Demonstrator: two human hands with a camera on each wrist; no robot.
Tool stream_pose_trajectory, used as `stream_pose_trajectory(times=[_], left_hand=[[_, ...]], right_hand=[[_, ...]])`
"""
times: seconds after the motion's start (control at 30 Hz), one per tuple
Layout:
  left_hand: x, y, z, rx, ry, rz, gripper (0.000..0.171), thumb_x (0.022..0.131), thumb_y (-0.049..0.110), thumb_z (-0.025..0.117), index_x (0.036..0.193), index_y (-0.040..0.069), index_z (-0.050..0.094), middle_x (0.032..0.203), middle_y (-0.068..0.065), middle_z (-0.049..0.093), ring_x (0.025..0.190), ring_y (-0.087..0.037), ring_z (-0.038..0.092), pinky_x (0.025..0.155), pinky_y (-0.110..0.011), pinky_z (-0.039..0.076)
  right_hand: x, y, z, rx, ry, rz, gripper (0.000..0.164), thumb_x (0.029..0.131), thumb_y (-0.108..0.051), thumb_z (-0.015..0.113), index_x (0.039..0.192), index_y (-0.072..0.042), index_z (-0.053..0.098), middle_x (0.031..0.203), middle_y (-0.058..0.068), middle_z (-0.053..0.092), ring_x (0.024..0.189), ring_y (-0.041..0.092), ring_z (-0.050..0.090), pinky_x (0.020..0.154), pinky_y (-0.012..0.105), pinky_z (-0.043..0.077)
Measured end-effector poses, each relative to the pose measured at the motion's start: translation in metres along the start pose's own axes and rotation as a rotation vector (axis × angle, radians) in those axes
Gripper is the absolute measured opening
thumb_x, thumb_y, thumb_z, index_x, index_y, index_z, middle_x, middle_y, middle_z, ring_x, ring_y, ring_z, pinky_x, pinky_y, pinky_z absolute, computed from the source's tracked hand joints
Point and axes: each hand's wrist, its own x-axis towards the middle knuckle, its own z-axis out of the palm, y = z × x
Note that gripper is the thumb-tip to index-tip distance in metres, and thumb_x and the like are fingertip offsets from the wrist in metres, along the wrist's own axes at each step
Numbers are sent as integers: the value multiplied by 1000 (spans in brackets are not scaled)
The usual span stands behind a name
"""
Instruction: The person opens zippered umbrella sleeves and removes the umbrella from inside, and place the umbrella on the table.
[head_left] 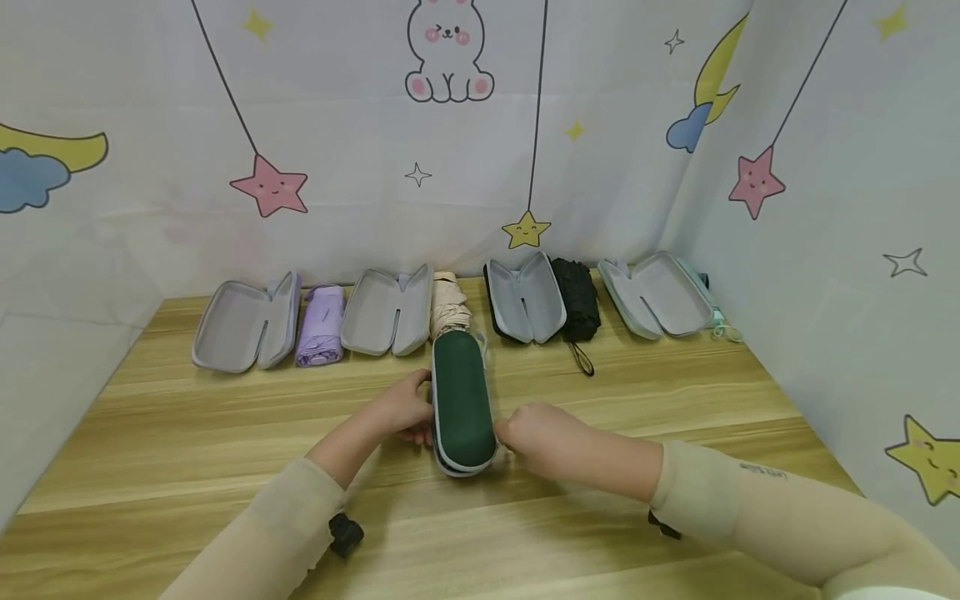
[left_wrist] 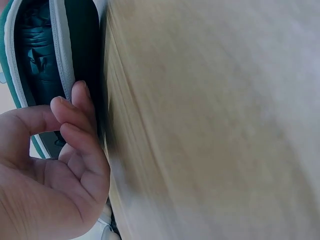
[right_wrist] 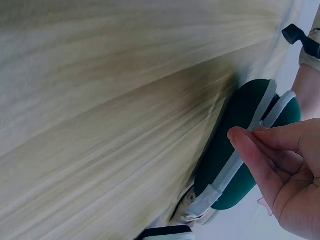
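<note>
A dark green zip case (head_left: pixel 462 400) lies lengthwise on the wooden table, its lid lowered. In the left wrist view the case's left side gapes, and a folded, dark, shiny umbrella (left_wrist: pixel 37 60) shows inside. My left hand (head_left: pixel 405 408) holds the case at that side, its curled fingertips against the lower zip edge. On the opposite side, my right hand (head_left: pixel 542 437) pinches the small zip pull (right_wrist: pixel 259 123) between thumb and forefinger. From the pull toward the near end the two zip edges stand apart; along the other stretch they meet.
Open grey-lined cases (head_left: pixel 238 325) stand in a row along the back wall. Between them lie folded umbrellas: purple (head_left: pixel 322 325), beige (head_left: pixel 450 302) and black (head_left: pixel 577 298). The beige one is right behind the green case's far end. A patterned curtain (head_left: pixel 360 125) closes off the back.
</note>
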Motion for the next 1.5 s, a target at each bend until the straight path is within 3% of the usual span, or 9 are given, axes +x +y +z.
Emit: stream_pose_trajectory(times=[0.2,0.5,0.8,1.03,1.13,1.27,1.5], left_hand=[[-3,1,0,-4,4,-3,72,78,-6,49,146,4,28,56,-13,62,41,-16,53,40,-24,40],[-4,3,-1,17,-21,-5,77,75,-5,48,147,5,25,56,-15,62,43,-17,56,41,-25,42],[-2,1,1,51,15,-25,78,75,-7,47,149,6,26,55,-13,60,43,-17,55,41,-26,43],[-3,1,2,72,-6,-12,77,75,-8,47,148,3,25,56,-14,59,43,-18,55,41,-26,45],[-5,0,3,109,-22,5,71,80,-4,49,147,3,28,57,-14,59,43,-18,55,42,-28,46],[-8,0,4,153,-40,21,65,84,0,52,145,5,33,57,-15,60,44,-18,55,43,-29,46],[-13,2,5,146,-20,22,60,79,-4,51,138,0,37,58,-14,58,45,-19,56,44,-30,48]], right_hand=[[5,8,0,66,45,8,28,82,9,65,72,-14,50,59,-5,49,54,8,45,48,25,38],[16,22,-1,32,129,-29,19,87,4,64,74,-8,56,62,-2,56,55,14,53,51,25,42],[27,33,-2,48,135,3,21,89,3,62,73,-9,56,63,-4,53,54,11,49,54,27,43],[33,42,0,75,143,26,20,88,7,58,74,-7,58,63,-4,51,54,9,43,52,23,40],[36,46,-1,59,152,48,22,88,8,58,73,-9,56,62,-4,50,54,9,41,52,24,38],[39,51,-1,18,196,53,24,87,7,60,72,-10,54,62,-3,51,53,9,44,52,25,39],[41,56,2,19,236,37,18,89,1,64,77,-11,58,66,-3,58,54,10,53,52,23,43]])
